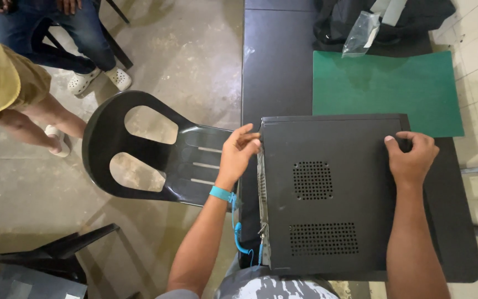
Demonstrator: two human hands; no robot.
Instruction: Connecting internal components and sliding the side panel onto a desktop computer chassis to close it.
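A black metal computer case (333, 191) lies flat on a dark table (278, 61), its side panel up with two perforated vent patches. My left hand (238, 152) grips the case's left edge near the far corner; a blue strap circles that wrist, and its coiled blue cord (239, 235) runs down beside the case. My right hand (410, 155) presses on the panel's far right corner, fingers curled over the edge.
A green mat (388, 83) lies on the table beyond the case. A black bag (383, 19) and a clear plastic bag (360, 33) sit at the far end. A black plastic chair (150, 149) stands left of me. Two other people's legs are at top left.
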